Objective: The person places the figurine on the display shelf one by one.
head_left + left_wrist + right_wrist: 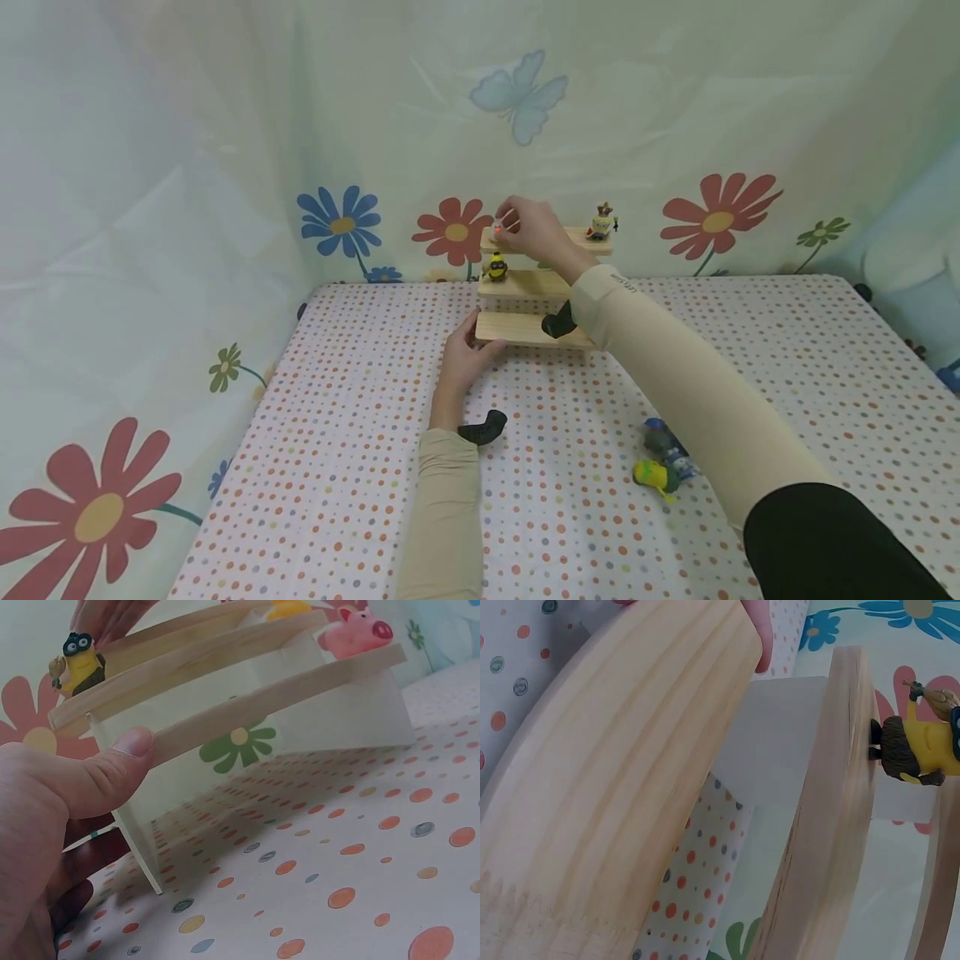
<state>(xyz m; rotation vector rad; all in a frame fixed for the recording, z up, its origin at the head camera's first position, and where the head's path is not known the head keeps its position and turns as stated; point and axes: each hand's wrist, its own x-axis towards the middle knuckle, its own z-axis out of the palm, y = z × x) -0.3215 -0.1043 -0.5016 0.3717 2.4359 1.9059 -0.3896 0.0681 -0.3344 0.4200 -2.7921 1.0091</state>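
Observation:
A three-tier wooden display shelf [517, 330] stands at the back of the table. My left hand [462, 358] grips its lower left end, the thumb [135, 742] on the bottom board's edge. At the top board's left end, my right hand [531, 227] pinches a small whitish figure [497, 230] with a red spot; the fingers partly hide it. A yellow minion figure [496, 267] stands below on the middle board's left end. Another yellow figure with a brown hat [602, 222] stands at the top right. A pink pig figure [357, 634] sits on the bottom board's right end.
Several toy figures lie on the dotted tablecloth beside the right forearm, among them a yellow-green one [654, 475] and a blue-and-grey one [667, 446]. A floral curtain [390, 125] hangs behind the table. Black wrist cameras [486, 427] stick out from both sleeves.

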